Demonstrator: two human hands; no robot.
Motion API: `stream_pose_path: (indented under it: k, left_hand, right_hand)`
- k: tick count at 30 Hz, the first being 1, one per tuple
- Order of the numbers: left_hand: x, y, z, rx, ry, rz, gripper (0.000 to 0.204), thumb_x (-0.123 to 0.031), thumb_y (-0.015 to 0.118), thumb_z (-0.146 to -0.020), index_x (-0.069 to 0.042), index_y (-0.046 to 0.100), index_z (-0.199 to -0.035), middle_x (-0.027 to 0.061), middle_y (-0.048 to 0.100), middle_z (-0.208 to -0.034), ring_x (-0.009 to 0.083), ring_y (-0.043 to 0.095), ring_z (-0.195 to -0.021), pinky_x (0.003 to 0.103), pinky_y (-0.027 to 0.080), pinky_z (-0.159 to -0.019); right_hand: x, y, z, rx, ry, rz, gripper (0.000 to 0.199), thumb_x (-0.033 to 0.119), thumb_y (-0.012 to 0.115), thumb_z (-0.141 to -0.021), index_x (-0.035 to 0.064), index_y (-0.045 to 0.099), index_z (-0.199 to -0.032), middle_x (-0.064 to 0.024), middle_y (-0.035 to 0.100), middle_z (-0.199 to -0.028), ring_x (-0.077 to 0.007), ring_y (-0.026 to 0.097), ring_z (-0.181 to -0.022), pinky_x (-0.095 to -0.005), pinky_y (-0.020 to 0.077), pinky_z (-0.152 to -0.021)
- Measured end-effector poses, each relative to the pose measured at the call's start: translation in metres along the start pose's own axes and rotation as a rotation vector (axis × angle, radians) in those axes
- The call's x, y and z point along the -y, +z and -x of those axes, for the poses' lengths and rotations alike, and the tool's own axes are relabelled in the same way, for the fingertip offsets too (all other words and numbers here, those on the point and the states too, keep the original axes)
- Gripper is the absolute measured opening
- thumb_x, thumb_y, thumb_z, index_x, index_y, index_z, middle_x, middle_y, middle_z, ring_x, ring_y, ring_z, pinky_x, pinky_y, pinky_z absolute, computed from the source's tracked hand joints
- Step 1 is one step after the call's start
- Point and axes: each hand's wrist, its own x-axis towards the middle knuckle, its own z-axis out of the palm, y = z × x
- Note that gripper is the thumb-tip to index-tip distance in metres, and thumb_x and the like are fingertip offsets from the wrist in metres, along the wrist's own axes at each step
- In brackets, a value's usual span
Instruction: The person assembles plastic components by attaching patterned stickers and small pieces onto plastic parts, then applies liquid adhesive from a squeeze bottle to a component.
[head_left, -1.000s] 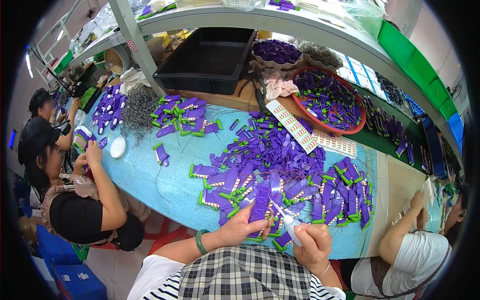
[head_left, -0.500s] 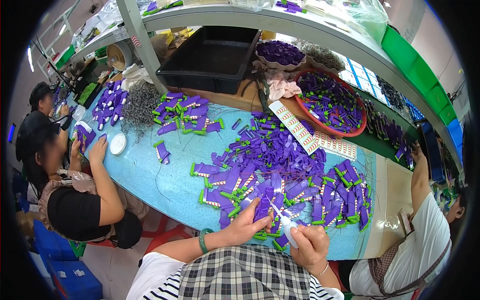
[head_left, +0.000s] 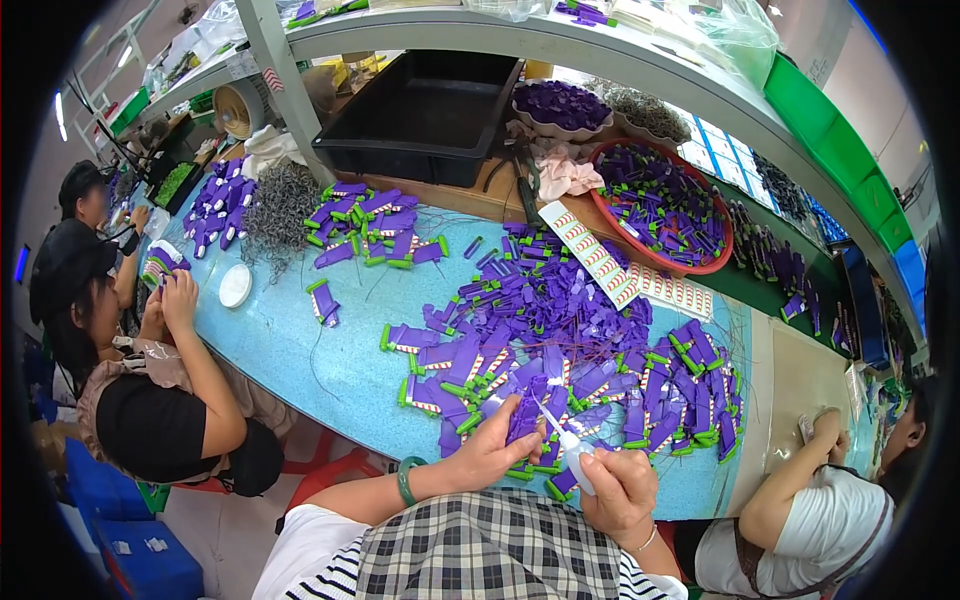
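Observation:
My left hand (head_left: 488, 452) grips a small purple plastic part (head_left: 525, 418) between thumb and fingers, low over the table. Wrapped in my right hand (head_left: 622, 492) is a white squeeze bottle (head_left: 574, 452) with a long thin nozzle. The nozzle points up and left, its tip at the purple part; whether they touch I cannot tell. Around and beyond my hands lies a heap of loose purple parts (head_left: 560, 290). Nearer to me are purple pieces with green ends and striped stickers (head_left: 690, 400), thin wires sticking out of them.
Striped sticker sheets (head_left: 590, 255) lean on the heap beside a red basket (head_left: 715, 262) of purple-green parts. Behind stands a black tray (head_left: 410, 150) under a shelf. A white dish (head_left: 235, 287) sits at left. Co-workers sit on the left (head_left: 160, 400) and right (head_left: 815, 520).
My hands, the part and the bottle stay nearly still. The right co-worker's arm has drawn back from the far parts toward the table's near edge. The left co-worker's hands have come together.

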Motion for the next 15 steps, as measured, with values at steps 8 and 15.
stream_pose_path:
  k: [8,15]
  left_hand:
    - [-0.003,-0.009,-0.002,0.114,-0.096,0.387,0.027,-0.016,0.051,-0.095,-0.005,0.042,-0.117,0.0083,0.055,-0.091,0.0180,0.057,-0.078,0.034,0.048,-0.071]
    - [-0.005,-0.012,0.000,0.105,-0.068,0.389,0.028,-0.018,0.053,-0.094,-0.005,0.044,-0.117,0.0078,0.055,-0.091,0.0176,0.057,-0.076,0.034,0.048,-0.070]
  right_hand:
    - [0.001,-0.002,0.004,-0.014,0.000,-0.043,0.039,-0.003,0.073,-0.064,0.0090,0.065,-0.100,-0.0073,0.056,-0.088,-0.0203,0.057,-0.062,-0.0295,0.0443,-0.052]
    - [0.001,0.001,0.002,0.005,0.008,-0.038,0.038,-0.003,0.074,-0.063,0.0087,0.066,-0.099,-0.0070,0.057,-0.087,-0.0199,0.057,-0.061,-0.0294,0.0440,-0.051]
